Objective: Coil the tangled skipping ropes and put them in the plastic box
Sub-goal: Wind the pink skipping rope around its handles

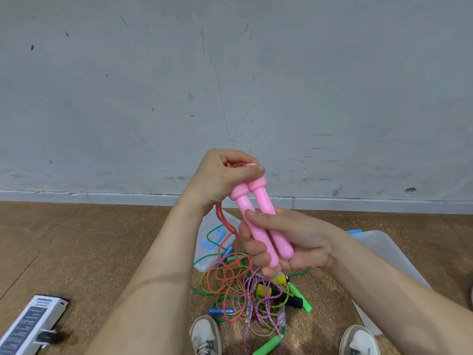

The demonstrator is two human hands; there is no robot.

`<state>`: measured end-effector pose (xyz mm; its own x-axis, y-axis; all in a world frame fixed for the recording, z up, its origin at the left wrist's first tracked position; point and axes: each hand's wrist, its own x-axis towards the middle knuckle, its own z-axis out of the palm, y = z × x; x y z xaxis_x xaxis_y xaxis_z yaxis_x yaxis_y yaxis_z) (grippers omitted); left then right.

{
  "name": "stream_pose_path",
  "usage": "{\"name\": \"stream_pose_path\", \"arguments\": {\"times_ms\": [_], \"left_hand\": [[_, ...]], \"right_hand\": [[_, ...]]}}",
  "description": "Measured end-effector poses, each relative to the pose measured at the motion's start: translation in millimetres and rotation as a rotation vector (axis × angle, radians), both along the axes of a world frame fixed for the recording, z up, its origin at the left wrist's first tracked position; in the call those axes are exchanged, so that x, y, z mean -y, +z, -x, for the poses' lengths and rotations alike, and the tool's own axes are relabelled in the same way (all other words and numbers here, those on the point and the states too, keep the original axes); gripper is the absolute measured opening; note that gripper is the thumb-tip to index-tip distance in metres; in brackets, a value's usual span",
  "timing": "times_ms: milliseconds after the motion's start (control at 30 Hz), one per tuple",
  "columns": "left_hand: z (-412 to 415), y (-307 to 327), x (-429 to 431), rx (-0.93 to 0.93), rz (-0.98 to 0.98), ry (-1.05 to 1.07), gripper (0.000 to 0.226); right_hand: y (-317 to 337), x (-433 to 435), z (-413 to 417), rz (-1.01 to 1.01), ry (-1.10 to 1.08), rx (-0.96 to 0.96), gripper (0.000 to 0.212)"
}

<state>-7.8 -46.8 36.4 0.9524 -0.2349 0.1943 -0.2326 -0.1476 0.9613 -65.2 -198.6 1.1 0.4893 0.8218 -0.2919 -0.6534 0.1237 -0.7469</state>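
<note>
My right hand [289, 242] grips two pink skipping-rope handles [258, 213] side by side, tilted up to the left. My left hand [225, 175] holds the top ends of those handles and pinches the red cord [225, 224] there. The red cord hangs down from that hand into a tangled pile of ropes [253, 298] on the floor: green, purple, yellowish cords with green, blue, black and yellow handles. A clear plastic box [399, 254] with a blue clip lies on the floor to the right, partly hidden by my right forearm.
A clear lid [212, 224] with a blue clip lies under the far side of the pile. My two shoes [204, 334] stand at the bottom edge. A white and black device [30, 321] lies at bottom left. A grey wall rises beyond the wooden floor.
</note>
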Motion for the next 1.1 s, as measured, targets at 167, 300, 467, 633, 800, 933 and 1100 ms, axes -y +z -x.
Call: {"name": "stream_pose_path", "arguments": {"times_ms": [167,300,467,633,800,933,1100], "left_hand": [[5.0,2.7,3.5,0.005,0.144,0.041,0.023],[4.8,1.0,21.3,-0.225,0.347,0.184,0.045],[0.5,-23.5,41.9,0.013,-0.154,0.177,0.032],[-4.3,-24.4,31.0,0.231,-0.772,0.050,0.020],[8.6,-24.6,42.3,0.375,-1.322,-0.033,0.022],[15.5,-22.2,50.2,0.423,-1.384,0.004,0.026],[21.9,-18.1,46.2,0.427,-1.188,-0.033,0.021]], "right_hand": [[-3.9,-14.4,4.6,-0.128,-0.015,-0.026,0.034],[12.1,-22.6,5.8,-0.166,-0.152,-0.005,0.028],[29.7,-6.6,-13.2,-0.180,-0.473,-0.007,0.025],[10.8,8.5,-27.5,0.417,-0.676,0.251,0.029],[0.3,18.3,-30.1,0.891,-0.615,0.538,0.018],[-6.5,26.6,-37.0,1.265,-0.512,0.767,0.025],[-13.3,36.9,-38.4,1.618,-0.275,0.987,0.019]]}}
